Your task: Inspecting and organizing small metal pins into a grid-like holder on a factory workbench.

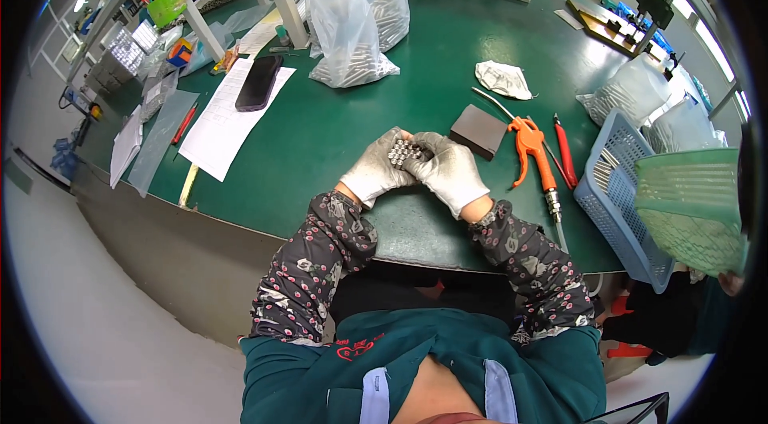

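— Green table mat (448, 48) is in front of me, and near its near edge I keep both gloved hands together. What do you see in them?

— Your left hand (376, 172) and right hand (450, 172) are closed around a bundle of small metal pins (402, 152), ends up.

— Yes. Right of my hands lie a dark block (478, 131) and an orange air gun (531, 150); far away stand clear bags (352, 20) with more pins

Bundle of metal pins (402, 153) between both hands, block (478, 131) right, paper (232, 112) left.
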`<state>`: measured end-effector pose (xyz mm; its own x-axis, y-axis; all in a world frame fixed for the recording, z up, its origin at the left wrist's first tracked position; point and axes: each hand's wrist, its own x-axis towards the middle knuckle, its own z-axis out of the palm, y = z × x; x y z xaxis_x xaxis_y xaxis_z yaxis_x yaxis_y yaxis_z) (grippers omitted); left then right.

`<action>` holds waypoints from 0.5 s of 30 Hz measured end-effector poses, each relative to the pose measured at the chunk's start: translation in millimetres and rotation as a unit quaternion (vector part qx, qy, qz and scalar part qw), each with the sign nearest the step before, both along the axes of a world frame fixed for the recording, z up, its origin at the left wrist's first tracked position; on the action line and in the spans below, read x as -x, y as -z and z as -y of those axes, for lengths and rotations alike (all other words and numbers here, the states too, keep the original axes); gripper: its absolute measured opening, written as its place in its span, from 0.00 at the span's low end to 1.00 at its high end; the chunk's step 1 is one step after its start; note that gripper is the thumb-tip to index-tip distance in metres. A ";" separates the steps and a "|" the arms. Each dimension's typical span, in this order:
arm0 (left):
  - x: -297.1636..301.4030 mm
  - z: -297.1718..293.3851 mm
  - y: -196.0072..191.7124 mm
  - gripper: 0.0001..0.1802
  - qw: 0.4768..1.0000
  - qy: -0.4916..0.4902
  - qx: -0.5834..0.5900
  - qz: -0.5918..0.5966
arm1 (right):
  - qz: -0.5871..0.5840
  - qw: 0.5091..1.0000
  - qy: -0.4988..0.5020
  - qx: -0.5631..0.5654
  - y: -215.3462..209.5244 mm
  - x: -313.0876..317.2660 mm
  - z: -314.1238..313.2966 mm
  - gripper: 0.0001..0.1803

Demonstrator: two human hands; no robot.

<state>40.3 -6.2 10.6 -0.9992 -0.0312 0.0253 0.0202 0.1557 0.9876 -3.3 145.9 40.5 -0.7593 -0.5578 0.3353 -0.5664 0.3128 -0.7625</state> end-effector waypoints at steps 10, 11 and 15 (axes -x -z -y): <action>-9.8 -0.5 -6.2 0.20 0.993 0.029 -0.110 0.012 | -0.100 0.987 0.110 -0.067 -40.8 33.1 -33.0 0.17; -9.8 -1.0 -3.4 0.20 0.993 0.033 -0.113 0.011 | -0.134 0.970 0.174 -0.108 -41.5 47.6 -39.5 0.14; -10.2 2.6 -3.2 0.20 0.992 0.036 -0.123 0.003 | -0.181 0.874 0.367 -0.261 -14.6 116.0 -69.4 0.10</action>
